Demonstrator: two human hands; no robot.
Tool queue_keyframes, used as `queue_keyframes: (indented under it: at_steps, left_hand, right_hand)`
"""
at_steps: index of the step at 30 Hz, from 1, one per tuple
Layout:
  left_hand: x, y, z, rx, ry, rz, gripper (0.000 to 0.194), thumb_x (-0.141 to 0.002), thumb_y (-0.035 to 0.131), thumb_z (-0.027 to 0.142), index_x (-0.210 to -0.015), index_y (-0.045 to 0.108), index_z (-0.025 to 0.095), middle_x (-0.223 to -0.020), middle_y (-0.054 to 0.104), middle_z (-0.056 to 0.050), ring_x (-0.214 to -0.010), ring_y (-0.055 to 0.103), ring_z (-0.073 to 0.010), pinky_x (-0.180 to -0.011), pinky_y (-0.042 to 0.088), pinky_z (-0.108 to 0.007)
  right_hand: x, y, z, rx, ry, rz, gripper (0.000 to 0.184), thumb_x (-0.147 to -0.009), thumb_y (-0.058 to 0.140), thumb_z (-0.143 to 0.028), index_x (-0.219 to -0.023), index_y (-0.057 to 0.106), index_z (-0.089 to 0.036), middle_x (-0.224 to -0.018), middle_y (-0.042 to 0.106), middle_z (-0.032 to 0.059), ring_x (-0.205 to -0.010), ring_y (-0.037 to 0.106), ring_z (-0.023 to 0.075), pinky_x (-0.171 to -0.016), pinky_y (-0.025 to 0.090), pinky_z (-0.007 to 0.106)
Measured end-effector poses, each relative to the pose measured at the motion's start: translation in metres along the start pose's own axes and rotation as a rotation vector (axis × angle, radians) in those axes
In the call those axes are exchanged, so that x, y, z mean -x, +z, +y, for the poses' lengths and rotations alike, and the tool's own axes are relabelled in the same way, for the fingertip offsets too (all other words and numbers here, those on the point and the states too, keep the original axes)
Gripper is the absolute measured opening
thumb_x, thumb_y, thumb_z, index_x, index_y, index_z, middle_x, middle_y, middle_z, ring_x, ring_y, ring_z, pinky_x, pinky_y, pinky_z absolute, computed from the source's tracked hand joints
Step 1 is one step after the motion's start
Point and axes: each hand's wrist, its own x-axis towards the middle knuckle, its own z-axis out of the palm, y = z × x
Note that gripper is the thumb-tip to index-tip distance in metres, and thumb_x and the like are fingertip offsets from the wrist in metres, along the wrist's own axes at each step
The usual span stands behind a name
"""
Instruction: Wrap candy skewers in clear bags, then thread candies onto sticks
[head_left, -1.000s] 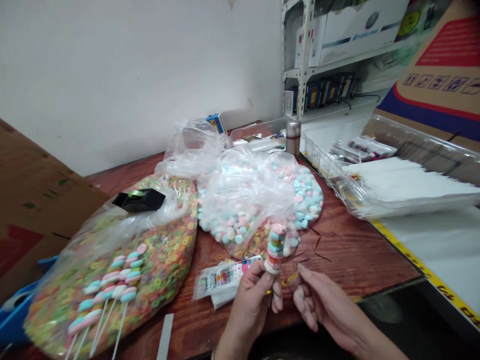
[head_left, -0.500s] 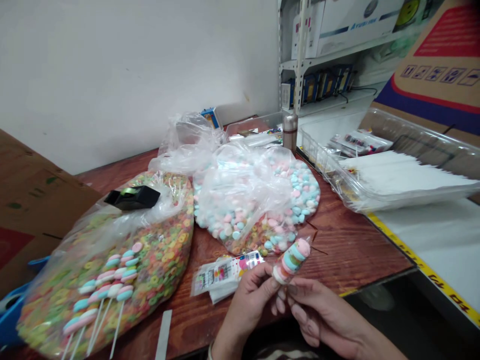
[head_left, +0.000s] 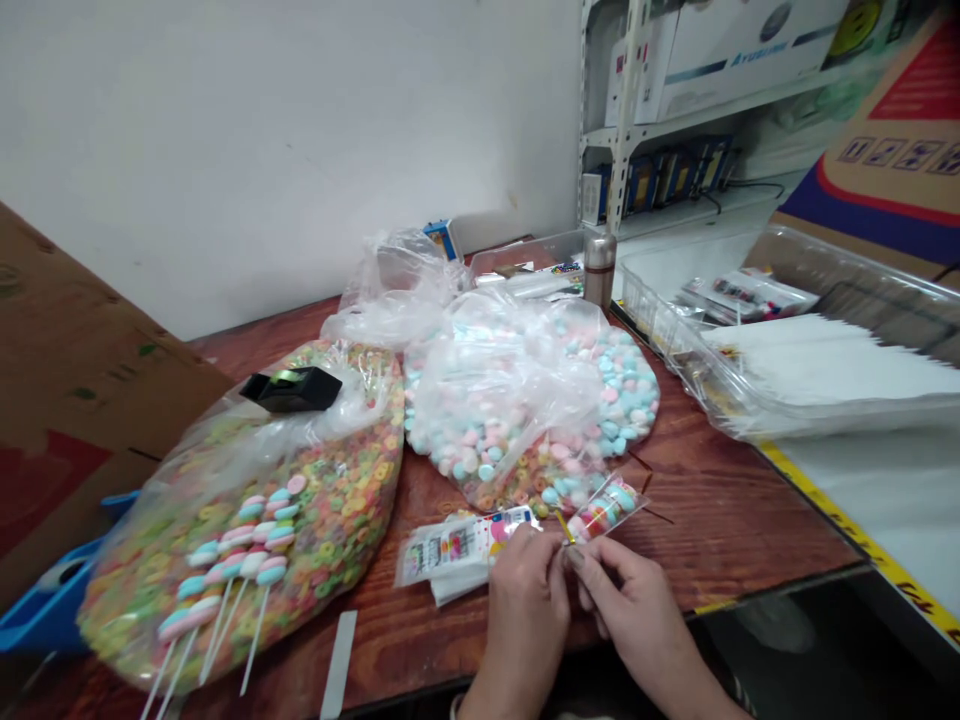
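Observation:
My left hand (head_left: 529,605) and my right hand (head_left: 626,605) meet low in the middle, fingers pinched together on the neck of a small clear bag. That bagged candy skewer (head_left: 604,510) holds pastel rounds and colourful rings, and it leans up and to the right from my fingers. A thin gold twist tie (head_left: 564,527) shows at the pinch. Under my left hand lies a stack of printed empty bags (head_left: 457,550) on the wooden table (head_left: 720,520).
A big bag of coloured cereal rings (head_left: 300,520) lies at left with several finished skewers (head_left: 232,570) and a black tape dispenser (head_left: 292,390) on it. A bag of pastel candies (head_left: 525,400) sits behind my hands. Clear trays (head_left: 795,360), cardboard boxes and shelving stand at right.
The candy skewer tipped from upright to leaning right and came lower. My right hand closed in against my left at the bag's neck, where a gold tie shows.

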Motion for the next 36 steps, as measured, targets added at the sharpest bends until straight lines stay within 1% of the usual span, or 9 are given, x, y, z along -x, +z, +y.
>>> queue_keyframes:
  at_steps: [4,9,14,17,19,23,28,33,36]
  left_hand:
    - [0.003,0.002,-0.007,0.016,0.054,0.073,0.020,-0.089,0.053,0.016,-0.095,0.070,0.024,-0.083,0.068,-0.008,-0.077,0.062,-0.0228,-0.070,0.046,-0.032]
    - [0.003,0.004,-0.014,-0.052,0.180,0.071,0.039,-0.091,0.050,0.016,-0.127,0.063,0.027,-0.091,0.072,-0.011,-0.080,0.066,-0.0239,-0.071,0.049,-0.032]
    - [0.002,0.004,-0.014,-0.056,0.171,0.065,0.037,-0.092,0.049,0.018,-0.122,0.068,0.025,-0.082,0.069,-0.011,-0.072,0.064,-0.0224,-0.066,0.049,-0.031]
    - [0.000,0.004,-0.008,0.107,0.058,0.066,0.030,-0.090,0.052,0.017,-0.111,0.073,0.025,-0.088,0.071,-0.010,-0.081,0.064,-0.0220,-0.075,0.049,-0.032]
    - [-0.002,0.005,-0.005,0.294,-0.099,0.066,0.022,-0.088,0.057,0.019,-0.097,0.076,0.024,-0.088,0.071,-0.008,-0.082,0.063,-0.0208,-0.077,0.048,-0.031]
    - [-0.006,0.013,-0.003,0.795,-0.501,0.035,0.017,-0.080,0.069,0.033,-0.085,0.073,0.017,-0.060,0.057,0.001,-0.054,0.047,-0.0110,-0.051,0.036,-0.021]
    - [-0.007,0.017,0.001,1.106,-0.676,0.057,0.032,-0.070,0.079,0.038,-0.085,0.067,0.013,-0.057,0.048,0.005,-0.048,0.033,-0.0044,-0.043,0.018,-0.015]
    - [-0.007,0.017,0.005,1.170,-0.664,-0.016,0.026,-0.078,0.073,0.035,-0.091,0.064,0.014,-0.059,0.044,0.007,-0.046,0.029,-0.0037,-0.041,0.017,-0.015]
    - [-0.006,0.013,0.001,0.841,-0.426,-0.078,0.022,-0.088,0.061,0.033,-0.102,0.067,0.017,-0.063,0.052,0.003,-0.050,0.042,-0.0075,-0.047,0.033,-0.018]
  right_hand:
    - [-0.005,0.001,0.006,-0.054,0.069,-0.026,0.047,-0.090,0.050,-0.060,-0.062,0.046,-0.021,-0.049,0.047,-0.0063,-0.037,0.037,0.0066,-0.038,0.026,0.021]
    - [-0.008,-0.004,-0.001,-0.104,0.114,-0.069,0.052,-0.087,0.049,-0.066,-0.060,0.045,-0.022,-0.045,0.043,-0.0074,-0.033,0.032,0.0057,-0.036,0.022,0.020]
    - [-0.009,-0.004,-0.001,-0.106,0.123,-0.091,0.051,-0.086,0.049,-0.067,-0.063,0.047,-0.021,-0.044,0.042,-0.0078,-0.033,0.030,0.0059,-0.035,0.020,0.021]
    - [-0.008,-0.003,0.000,-0.064,0.079,-0.047,0.048,-0.089,0.049,-0.062,-0.063,0.047,-0.021,-0.047,0.041,-0.0078,-0.037,0.030,0.0064,-0.037,0.022,0.021]
    - [-0.008,-0.003,-0.001,-0.020,0.030,-0.008,0.046,-0.090,0.050,-0.058,-0.063,0.048,-0.021,-0.051,0.043,-0.0066,-0.042,0.034,0.0078,-0.042,0.026,0.022]
    - [-0.011,-0.003,-0.006,0.075,-0.066,0.041,0.040,-0.092,0.050,-0.051,-0.068,0.056,-0.020,-0.063,0.057,-0.0008,-0.059,0.050,0.0135,-0.057,0.038,0.024]
    - [-0.016,-0.007,-0.004,0.200,-0.096,0.142,0.030,-0.088,0.059,-0.044,-0.070,0.056,-0.021,-0.065,0.061,0.0000,-0.061,0.054,0.0166,-0.061,0.039,0.027]
    - [-0.019,-0.011,-0.002,0.223,-0.170,0.148,0.018,-0.090,0.056,-0.037,-0.081,0.059,-0.021,-0.080,0.063,0.0020,-0.077,0.058,0.0198,-0.071,0.041,0.029]
    - [-0.018,-0.013,-0.004,0.212,-0.213,0.116,0.025,-0.094,0.049,-0.036,-0.077,0.058,-0.021,-0.075,0.061,0.0016,-0.074,0.058,0.0191,-0.069,0.041,0.029]
